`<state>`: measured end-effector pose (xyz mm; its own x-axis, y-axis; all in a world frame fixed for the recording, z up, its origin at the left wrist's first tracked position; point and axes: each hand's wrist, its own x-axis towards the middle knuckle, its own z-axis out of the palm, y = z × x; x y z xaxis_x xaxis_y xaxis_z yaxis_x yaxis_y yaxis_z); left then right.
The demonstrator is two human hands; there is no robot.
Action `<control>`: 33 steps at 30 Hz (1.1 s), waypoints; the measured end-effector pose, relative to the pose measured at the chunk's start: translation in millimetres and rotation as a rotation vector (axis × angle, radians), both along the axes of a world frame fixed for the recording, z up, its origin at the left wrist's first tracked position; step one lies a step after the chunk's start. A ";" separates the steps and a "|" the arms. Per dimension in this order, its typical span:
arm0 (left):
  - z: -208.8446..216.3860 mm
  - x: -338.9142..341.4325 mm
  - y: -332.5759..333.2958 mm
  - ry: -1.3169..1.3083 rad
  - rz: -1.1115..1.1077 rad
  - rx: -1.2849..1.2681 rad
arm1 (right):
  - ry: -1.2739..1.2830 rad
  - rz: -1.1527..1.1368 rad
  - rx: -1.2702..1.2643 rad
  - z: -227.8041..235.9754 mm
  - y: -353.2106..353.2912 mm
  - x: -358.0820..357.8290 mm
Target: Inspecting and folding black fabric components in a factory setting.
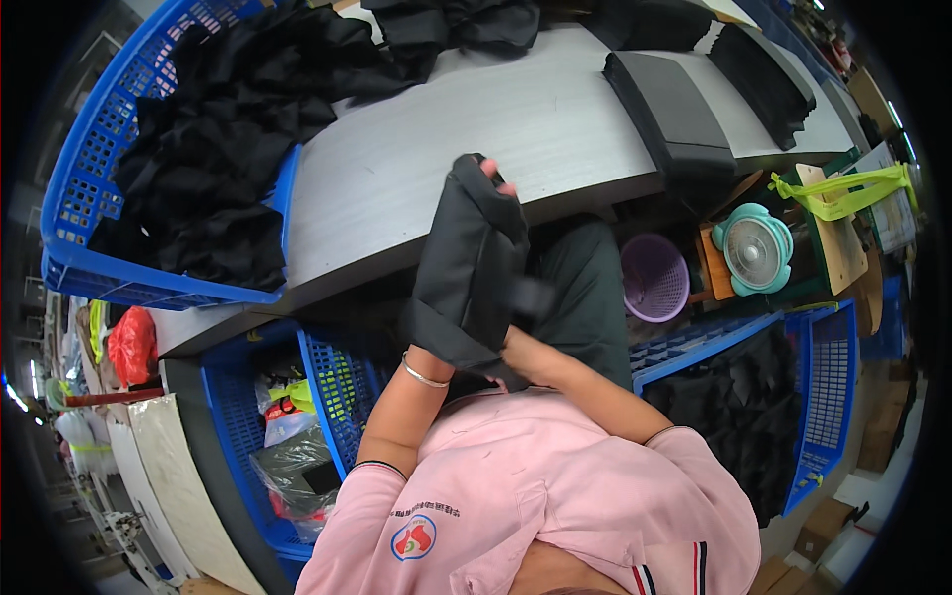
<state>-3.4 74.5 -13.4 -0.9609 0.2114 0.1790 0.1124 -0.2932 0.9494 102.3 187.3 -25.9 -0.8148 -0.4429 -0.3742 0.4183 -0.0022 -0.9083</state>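
Note:
A piece of black cloth (461,248), shaped like a sleeve or pouch, stands upright in front of me. It covers most of my left hand (504,186), whose bare fingertips show at the cloth's upper end, curled at its edge. Below, my left wrist with a silver bangle enters the cloth's lower opening. My right hand (518,349) is at the lower right side of the cloth; its fingers are hidden behind dark fabric and partly smeared by motion. Both hands are above my lap, just before the table's near edge.
A grey table (397,159) spans the front. A blue crate (74,203) heaped with black cloth stands left; folded black stacks (674,119) lie right. Lower down are a blue crate of bags (223,397), a purple basket (654,278), a teal fan (756,248) and another blue crate (825,407).

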 end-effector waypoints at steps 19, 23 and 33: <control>-1.0 23.4 -16.0 -0.035 -0.081 0.004 | 0.379 -0.532 -0.134 44.7 71.3 -67.9; -14.0 24.6 -42.3 -0.121 -0.113 0.098 | 0.256 -0.523 -0.549 48.3 95.3 -67.0; -20.7 41.0 -32.6 -0.237 -0.234 0.145 | 0.185 -0.486 -0.726 72.4 79.0 -97.0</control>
